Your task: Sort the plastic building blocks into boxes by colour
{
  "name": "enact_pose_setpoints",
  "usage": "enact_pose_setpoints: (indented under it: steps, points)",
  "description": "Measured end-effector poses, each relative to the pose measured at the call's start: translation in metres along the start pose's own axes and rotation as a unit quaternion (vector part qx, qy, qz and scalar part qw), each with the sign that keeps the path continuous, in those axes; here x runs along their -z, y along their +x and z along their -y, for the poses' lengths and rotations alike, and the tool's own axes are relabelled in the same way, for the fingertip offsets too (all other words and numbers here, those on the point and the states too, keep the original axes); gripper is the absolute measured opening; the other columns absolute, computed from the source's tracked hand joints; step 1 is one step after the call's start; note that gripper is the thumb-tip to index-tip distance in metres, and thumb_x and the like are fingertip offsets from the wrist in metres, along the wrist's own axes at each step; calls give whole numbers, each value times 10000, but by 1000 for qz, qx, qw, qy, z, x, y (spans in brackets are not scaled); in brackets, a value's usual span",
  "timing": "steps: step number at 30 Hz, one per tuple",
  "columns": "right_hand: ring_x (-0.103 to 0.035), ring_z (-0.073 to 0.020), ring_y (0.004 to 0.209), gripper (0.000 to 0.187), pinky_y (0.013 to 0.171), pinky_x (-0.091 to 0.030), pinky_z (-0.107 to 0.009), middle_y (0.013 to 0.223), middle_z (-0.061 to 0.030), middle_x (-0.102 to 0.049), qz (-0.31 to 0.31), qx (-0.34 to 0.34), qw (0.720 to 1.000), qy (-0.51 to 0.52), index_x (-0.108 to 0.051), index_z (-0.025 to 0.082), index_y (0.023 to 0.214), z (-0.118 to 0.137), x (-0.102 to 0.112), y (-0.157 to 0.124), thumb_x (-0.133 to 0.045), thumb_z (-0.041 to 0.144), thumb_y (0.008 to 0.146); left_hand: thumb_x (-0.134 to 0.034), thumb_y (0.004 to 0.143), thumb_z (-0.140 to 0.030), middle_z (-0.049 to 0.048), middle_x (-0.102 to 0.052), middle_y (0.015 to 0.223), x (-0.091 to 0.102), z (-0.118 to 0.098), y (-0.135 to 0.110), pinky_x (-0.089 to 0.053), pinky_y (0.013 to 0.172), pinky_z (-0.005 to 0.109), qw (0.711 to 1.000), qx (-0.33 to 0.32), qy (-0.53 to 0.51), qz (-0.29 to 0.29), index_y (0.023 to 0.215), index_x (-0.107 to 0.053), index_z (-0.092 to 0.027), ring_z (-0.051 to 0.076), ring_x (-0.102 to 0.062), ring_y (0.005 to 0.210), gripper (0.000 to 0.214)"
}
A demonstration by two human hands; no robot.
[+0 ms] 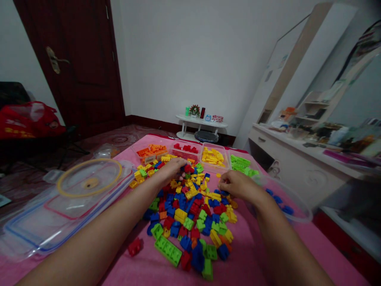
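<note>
A heap of toy building bricks (190, 204) in red, blue, yellow, green and orange is spread over the pink cloth (250, 246). My left hand (173, 170) reaches into the far side of the heap, its fingers curled down beside a red brick (188, 169). What they hold, if anything, is hidden. At the heap's right edge, my right hand (235, 183) has thumb and fingers drawn together, close to a small round yellow piece (218, 175). Whatever may be between those fingertips does not show. A long green brick (168, 250) and a lone red brick (135, 247) lie nearer to me.
Clear tubs along the far edge hold orange bricks (153, 151), red bricks (186, 148), yellow bricks (212, 156) and green bricks (239, 163). A round tub (306, 214) at right holds several blue pieces (278, 199). Clear lids (59, 222) are stacked at left.
</note>
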State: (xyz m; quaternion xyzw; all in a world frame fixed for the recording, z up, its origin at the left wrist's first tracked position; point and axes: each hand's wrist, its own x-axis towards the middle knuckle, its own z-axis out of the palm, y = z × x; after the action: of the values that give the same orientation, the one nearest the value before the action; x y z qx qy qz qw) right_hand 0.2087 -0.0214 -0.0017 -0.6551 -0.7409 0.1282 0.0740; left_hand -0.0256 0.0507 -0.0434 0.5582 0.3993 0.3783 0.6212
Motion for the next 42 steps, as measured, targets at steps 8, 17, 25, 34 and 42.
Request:
enact_pose_setpoints:
  steps: [8, 17, 25, 34, 42]
  points:
    - [-624, -116, 545, 160, 487, -471, -183, 598, -2, -610, -59, -16, 907, 417, -566, 157, 791, 31, -7, 2, -532, 313, 806, -528, 780, -488, 38, -611, 643, -3, -1, -2, -343, 396, 140, 999, -11, -19, 41, 762, -550, -119, 44, -446, 425, 370]
    - [-603, -109, 525, 318, 490, -492, -210, 658, 5, -606, -28, 21, 877, 479, -570, 162, 1041, 51, -30, 6, -572, 348, 783, -513, 763, -564, -22, -557, 540, -18, -11, -14, -347, 368, 165, 990, -76, 95, 69, 786, -502, -148, 64, -450, 369, 417]
    - [-451, -71, 455, 222, 424, -337, -178, 570, 44, -515, -117, 112, 947, 276, -641, 168, 916, 53, -38, 9, -566, 264, 730, -413, 849, -477, -14, -554, 571, -28, -13, -23, -388, 450, 203, 945, -169, 267, 84, 866, -577, -145, 106, -516, 442, 370]
    - [-502, -104, 458, 584, 448, -375, -209, 567, 44, -556, -110, 50, 961, 248, -500, 153, 1229, 41, -27, 7, -655, 340, 698, -427, 859, -397, 37, -658, 752, -28, -22, -29, -442, 678, 247, 895, -235, 378, -26, 1004, -635, -162, 166, -603, 731, 345]
    - [-531, -102, 526, 184, 482, -404, -201, 650, 7, -604, -89, 157, 942, 281, -634, 161, 861, 60, -14, -4, -574, 299, 755, -421, 846, -522, 66, -663, 815, -38, -20, -34, -467, 592, 260, 949, -195, 246, 32, 1330, -397, -180, 163, -607, 631, 594]
